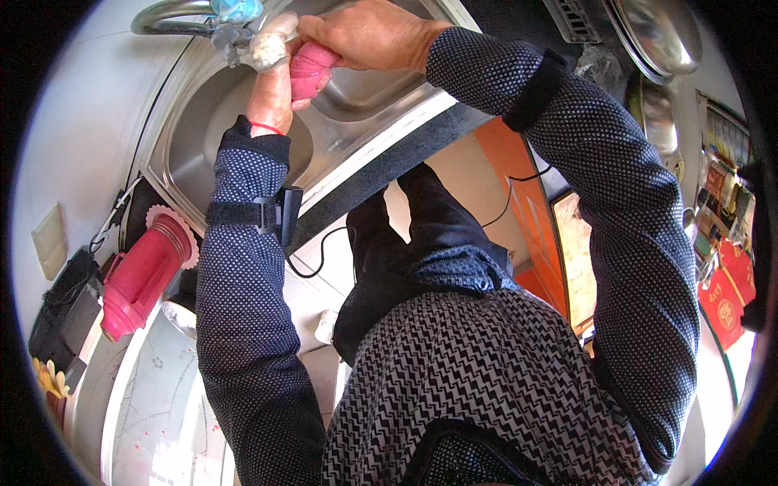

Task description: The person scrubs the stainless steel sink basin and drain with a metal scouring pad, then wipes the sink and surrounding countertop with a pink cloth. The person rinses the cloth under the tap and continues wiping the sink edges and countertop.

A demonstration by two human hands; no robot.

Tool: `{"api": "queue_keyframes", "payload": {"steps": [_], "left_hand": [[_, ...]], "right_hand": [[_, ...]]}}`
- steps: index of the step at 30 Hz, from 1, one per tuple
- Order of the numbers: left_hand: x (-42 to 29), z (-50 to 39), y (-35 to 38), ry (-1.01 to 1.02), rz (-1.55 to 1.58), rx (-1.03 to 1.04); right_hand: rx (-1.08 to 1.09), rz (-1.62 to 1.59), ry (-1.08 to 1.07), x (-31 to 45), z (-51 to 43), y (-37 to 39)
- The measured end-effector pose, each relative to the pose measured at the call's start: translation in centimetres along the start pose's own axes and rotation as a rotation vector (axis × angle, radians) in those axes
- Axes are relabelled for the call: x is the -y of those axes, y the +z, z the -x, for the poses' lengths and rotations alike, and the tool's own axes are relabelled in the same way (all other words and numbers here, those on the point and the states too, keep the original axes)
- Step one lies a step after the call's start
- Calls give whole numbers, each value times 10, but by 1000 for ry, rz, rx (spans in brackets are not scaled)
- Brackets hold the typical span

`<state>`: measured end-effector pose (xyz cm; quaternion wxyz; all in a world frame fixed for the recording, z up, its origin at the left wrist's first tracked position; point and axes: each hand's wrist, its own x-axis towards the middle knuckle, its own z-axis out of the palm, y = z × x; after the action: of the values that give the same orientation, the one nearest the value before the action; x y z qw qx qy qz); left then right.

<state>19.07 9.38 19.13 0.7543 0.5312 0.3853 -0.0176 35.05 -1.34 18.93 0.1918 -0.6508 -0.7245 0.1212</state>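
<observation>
My left hand (pixel 275 91) and my right hand (pixel 371 35) are both closed on a bunched pink cloth (pixel 313 64), which looks wet and folded. They hold it above a stainless steel sink (pixel 200 127), beside the metal faucet (pixel 173 15). A whitish lump (pixel 267 51) shows at my left hand, by the faucet's outlet; I cannot tell what it is. Something light blue (pixel 237 8) sits on the faucet. A red string (pixel 267 128) circles my left wrist. The fingertips of my right hand are partly hidden behind the cloth.
A dark counter edge (pixel 389 164) runs between me and the sink. To the left, a pink thermos flask (pixel 146 276) stands near a white wall socket plate (pixel 50 242). Metal pans (pixel 659 36) are at upper right. A black cable (pixel 316 267) hangs near my legs.
</observation>
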Motion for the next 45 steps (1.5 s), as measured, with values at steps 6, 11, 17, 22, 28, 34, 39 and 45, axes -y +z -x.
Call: {"api": "queue_keyframes", "payload": {"steps": [6, 11, 17, 22, 28, 34, 39, 45], "left_hand": [[29, -6, -9, 368, -84, 101], [27, 53, 12, 798, -917, -113], [-24, 64, 20, 824, -1035, 65], [-46, 61, 0, 522, -675, 204], [-44, 51, -6, 471, -489, 383], [-18, 52, -6, 311, -498, 250], [2, 26, -7, 6, -187, -6], [-1, 18, -4, 190, 14, -7]], "right_hand": [[20, -134, 160, 16, 31, 25], [-223, -695, 424, 27, 53, 32], [339, -2091, 519, 56, 56, -4], [477, -1800, 412, 63, 48, -34], [427, -1596, 414, 69, 43, -49], [300, -577, 254, 55, 30, -30], [121, 9, 93, 35, 9, -13], [-19, -21, 42, 13, -12, -22]]}}
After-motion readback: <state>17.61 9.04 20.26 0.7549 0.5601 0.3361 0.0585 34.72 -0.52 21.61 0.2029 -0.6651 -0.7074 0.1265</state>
